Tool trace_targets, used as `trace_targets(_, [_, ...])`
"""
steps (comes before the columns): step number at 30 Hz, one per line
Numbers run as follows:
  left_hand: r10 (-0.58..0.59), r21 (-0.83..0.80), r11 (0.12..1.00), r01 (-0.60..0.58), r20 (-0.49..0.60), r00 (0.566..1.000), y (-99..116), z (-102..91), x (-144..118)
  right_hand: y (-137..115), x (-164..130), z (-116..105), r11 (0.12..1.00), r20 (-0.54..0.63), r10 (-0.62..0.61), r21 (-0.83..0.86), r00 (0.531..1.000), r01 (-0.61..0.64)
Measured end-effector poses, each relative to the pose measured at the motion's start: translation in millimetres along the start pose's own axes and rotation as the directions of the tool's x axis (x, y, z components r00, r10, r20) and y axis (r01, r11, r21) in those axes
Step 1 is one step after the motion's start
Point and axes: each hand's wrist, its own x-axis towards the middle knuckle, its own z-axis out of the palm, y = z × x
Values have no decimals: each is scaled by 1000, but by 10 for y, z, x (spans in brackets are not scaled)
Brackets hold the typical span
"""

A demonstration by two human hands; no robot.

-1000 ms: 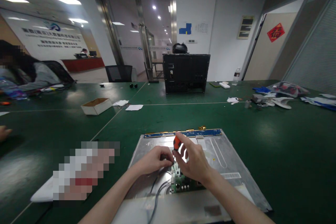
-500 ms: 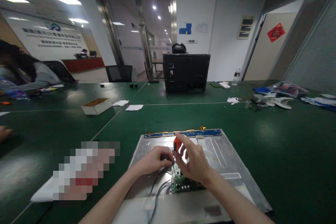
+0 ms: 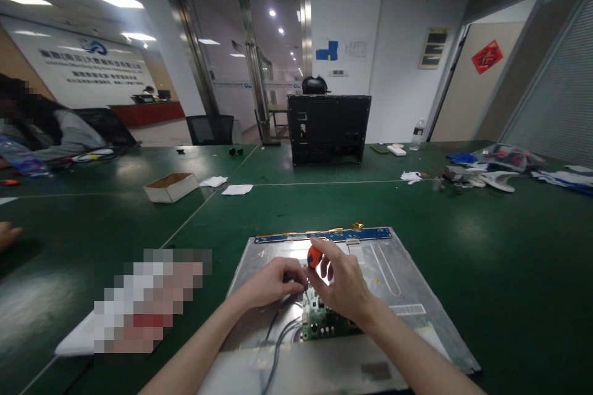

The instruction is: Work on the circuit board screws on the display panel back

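A metal-backed display panel lies flat in front of me, with a blue circuit strip along its far edge. My right hand has its fingers around the orange and black handle of a screwdriver, above a green circuit board. Close beside the tool's lower end, my left hand is closed, thumb and forefinger pinched together. Whatever sits in that pinch is too small to make out. Dark cables run from the board's left side toward me.
A white open box and paper scraps lie further off on the green table. A black monitor housing stands at the back. To the left are a blurred-out packet and another person's hand; plastic bags and parts lie right.
The screwdriver's handle has turned and tilted slightly in my right hand, so more of its rounded orange end shows. My left hand stays in place.
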Motion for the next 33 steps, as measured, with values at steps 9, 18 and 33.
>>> trace_targets(9, [1, 7, 1000, -1, 7, 1000, 34, -3, -1, -25, 0, -8, 999, 30, 35, 11, 999, -36])
trace_targets(18, [11, 21, 1000, -10, -9, 1000, -1, 3, -3, -9, -11, 12, 999, 7, 51, -10, 999, -51])
trace_targets(33, [3, 20, 1000, -3, 9, 1000, -6, -1, 1, -21, 9, -16, 999, 41, 50, -6, 998, -50])
